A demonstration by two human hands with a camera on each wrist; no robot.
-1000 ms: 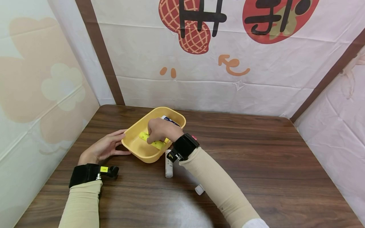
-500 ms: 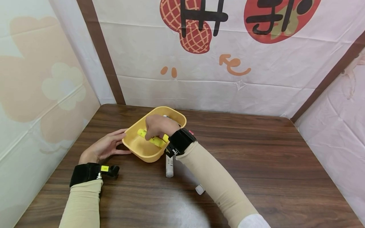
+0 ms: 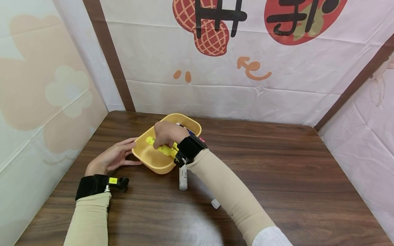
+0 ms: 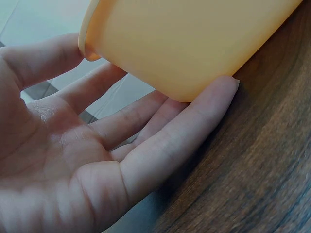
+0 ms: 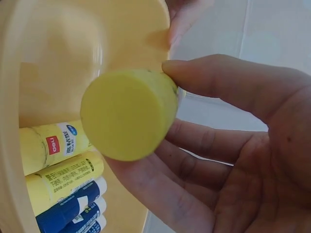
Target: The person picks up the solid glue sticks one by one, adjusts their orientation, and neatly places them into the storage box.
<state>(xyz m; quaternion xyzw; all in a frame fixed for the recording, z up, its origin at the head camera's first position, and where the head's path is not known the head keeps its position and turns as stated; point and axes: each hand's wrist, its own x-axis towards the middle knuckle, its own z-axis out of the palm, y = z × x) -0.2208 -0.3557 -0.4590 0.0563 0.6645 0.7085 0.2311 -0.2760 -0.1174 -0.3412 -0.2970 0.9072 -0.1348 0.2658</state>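
Observation:
A yellow plastic bin (image 3: 158,170) sits at the back left of the table. Straight, spread fingers of my left hand (image 3: 114,157) rest against its left end, with thumb low near the base (image 4: 165,63) and index finger at the rim. Over the bin, my right hand (image 3: 166,133) grips a yellow glue stick (image 3: 163,149) between thumb and fingers. The glue stick's round end (image 5: 121,116) faces the right wrist camera. Inside the bin lie yellow glue sticks (image 5: 68,179) and several dark blue ones (image 5: 65,213), partly covered by my right hand in the head view.
On the wooden table (image 3: 277,171), a white tube (image 3: 183,179) lies just in front of the bin, partly behind my right wrist strap. Nearer me is a small white cylinder end (image 3: 215,204), the rest hidden by my right sleeve. White printed cloth walls (image 3: 215,95) enclose the table.
My right hand has shifted a little left and away from me over the bin, carrying the yellow glue stick. My left hand and the bin stay in place.

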